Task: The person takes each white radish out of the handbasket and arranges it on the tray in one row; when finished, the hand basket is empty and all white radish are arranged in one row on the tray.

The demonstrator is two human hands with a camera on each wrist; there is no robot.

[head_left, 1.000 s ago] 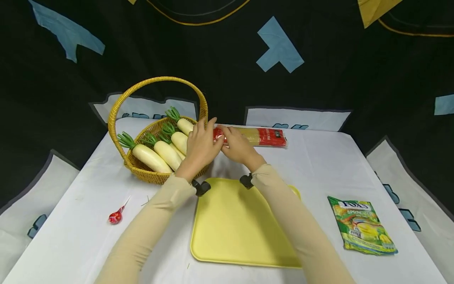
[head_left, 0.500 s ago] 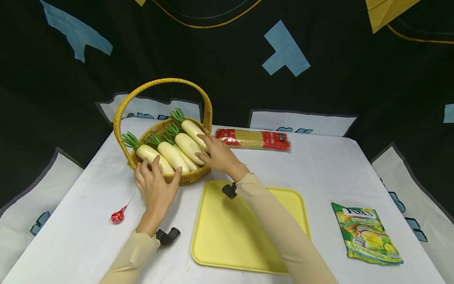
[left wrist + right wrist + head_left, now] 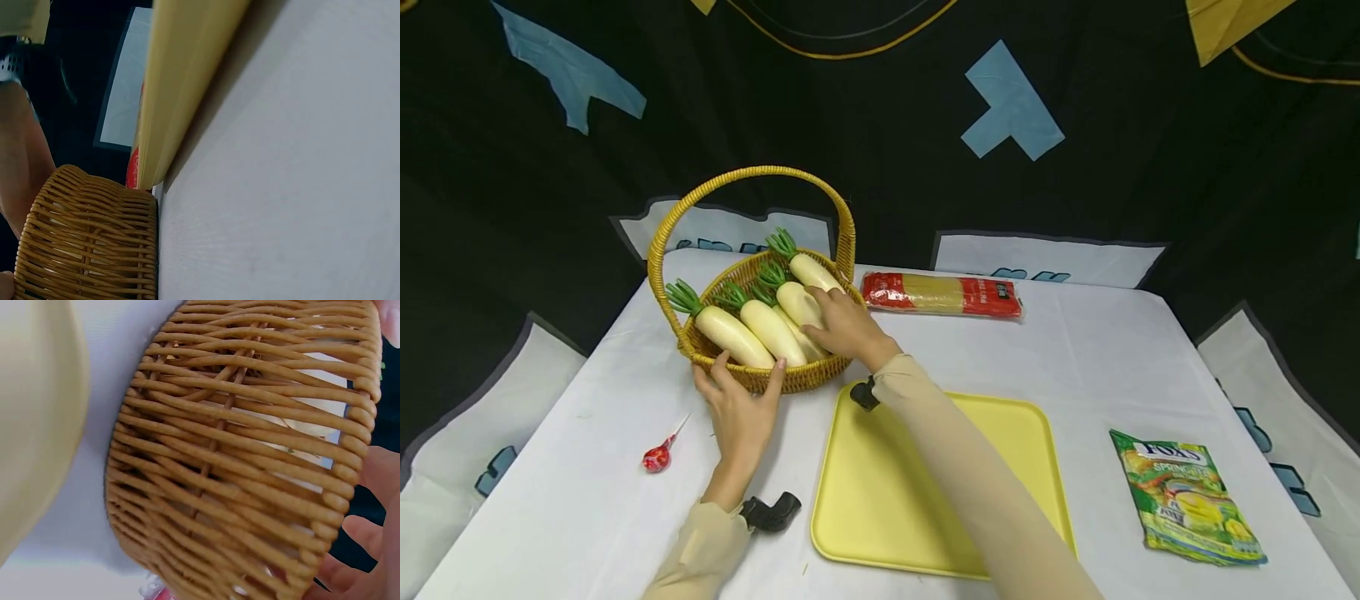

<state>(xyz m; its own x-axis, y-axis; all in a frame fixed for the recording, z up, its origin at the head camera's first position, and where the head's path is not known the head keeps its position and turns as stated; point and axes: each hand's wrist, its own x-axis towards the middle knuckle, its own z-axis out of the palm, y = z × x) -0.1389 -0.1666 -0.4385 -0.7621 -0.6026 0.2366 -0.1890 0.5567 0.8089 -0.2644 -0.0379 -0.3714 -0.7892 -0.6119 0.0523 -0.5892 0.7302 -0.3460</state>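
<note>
A yellow wicker basket with a tall arched handle holds several white radishes with green tops. My left hand is at its front rim, thumb and fingers spread along the wicker. Reaching over the right rim, my right hand lies with its fingers on the right-hand radishes. In the right wrist view the basket wall fills the middle, and the right hand's fingers show loosely bent past the rim. The left wrist view has the basket at lower left, with one fingertip beside its rim.
A yellow tray lies in front of the basket, under my right forearm. Behind is a red-and-yellow pack of noodles. A green Fox's candy bag lies at right, and a red lollipop at left.
Both hands have left the noodle pack, which now lies behind the tray, and moved to the basket. The left hand has since drawn back slightly to the rim; the right has reached further in.
</note>
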